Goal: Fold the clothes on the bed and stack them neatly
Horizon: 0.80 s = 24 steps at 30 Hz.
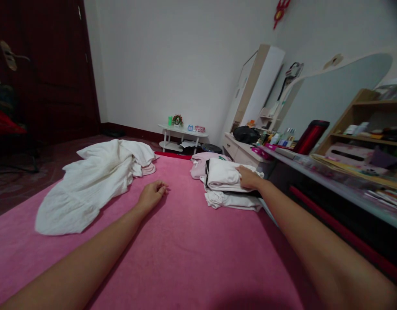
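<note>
My left hand [153, 194] rests on the pink bed cover [185, 245], its fingers loosely curled and slightly apart, holding nothing. To its left lies a crumpled white garment [101, 181] in a loose heap, a bit of pale pink cloth [149, 169] showing at its right side. On the right stands a stack of folded clothes [232, 199], mostly white with some black layers. My right hand [249, 177] lies on the folded white garment [222, 173] at the top, fingers against the fabric. Behind the stack is a folded light pink garment [198, 165].
A dressing table [317, 172] with a mirror [340, 94], bottles and a dark red cylinder [311, 137] runs along the right. A small white table [182, 130] stands by the far wall. Back left is a dark red door [49, 69]. A black bag [246, 134] sits on a white cabinet [239, 148].
</note>
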Motion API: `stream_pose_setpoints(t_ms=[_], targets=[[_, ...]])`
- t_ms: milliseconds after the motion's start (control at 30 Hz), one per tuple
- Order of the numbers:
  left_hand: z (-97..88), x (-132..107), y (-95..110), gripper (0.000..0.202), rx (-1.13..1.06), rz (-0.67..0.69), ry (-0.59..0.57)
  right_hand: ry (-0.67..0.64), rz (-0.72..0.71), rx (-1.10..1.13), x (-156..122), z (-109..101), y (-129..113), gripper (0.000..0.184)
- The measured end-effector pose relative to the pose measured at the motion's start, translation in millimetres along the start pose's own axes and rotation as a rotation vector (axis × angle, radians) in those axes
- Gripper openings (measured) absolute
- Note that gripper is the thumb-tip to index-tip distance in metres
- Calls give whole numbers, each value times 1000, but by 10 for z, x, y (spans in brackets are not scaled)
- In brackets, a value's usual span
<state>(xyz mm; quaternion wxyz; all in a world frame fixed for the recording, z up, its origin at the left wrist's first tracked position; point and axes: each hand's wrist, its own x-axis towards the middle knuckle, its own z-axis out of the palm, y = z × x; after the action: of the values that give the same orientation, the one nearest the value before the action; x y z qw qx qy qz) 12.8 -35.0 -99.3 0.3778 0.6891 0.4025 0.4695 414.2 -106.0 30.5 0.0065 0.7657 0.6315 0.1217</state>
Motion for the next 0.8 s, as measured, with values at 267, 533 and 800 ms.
stream_pose_setpoints(t_ms=[267, 533, 800], targets=[[-31, 0, 17, 22, 184, 46, -61, 30, -56, -94, -119, -168, -42, 49], [-27, -28, 80, 17, 260, 9, -64, -347, 77, -36, 256, -452, 24, 50], [-31, -61, 138, 21, 455, 47, -100, -12, 236, 54, 119, 1, -461, 59]])
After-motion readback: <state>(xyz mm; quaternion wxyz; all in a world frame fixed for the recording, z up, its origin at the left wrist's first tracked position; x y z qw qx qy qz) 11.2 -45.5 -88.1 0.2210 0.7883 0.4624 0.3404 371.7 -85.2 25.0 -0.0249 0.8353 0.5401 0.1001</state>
